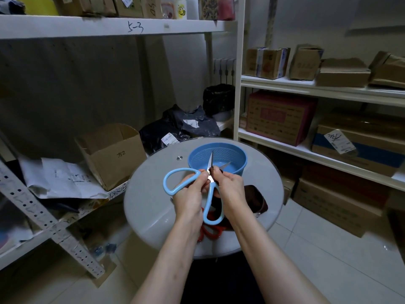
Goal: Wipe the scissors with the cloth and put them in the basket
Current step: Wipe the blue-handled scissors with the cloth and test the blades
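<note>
Head view: one round grey table [149,200], bare surface at 9 o'clock. One blue basket [238,154] at 12 o'clock, near far edge. One dark brown cloth [258,200] at 3 o'clock, near edge. Two scissors: blue-handled pair [173,178] held above table centre, blades spread, tips over basket; red-handled pair [210,231] lying at 6 o'clock. Grip: left hand [190,191] grasps blue-handled pair near pivot; right hand [230,185] pinches cloth fold onto blade.
</note>
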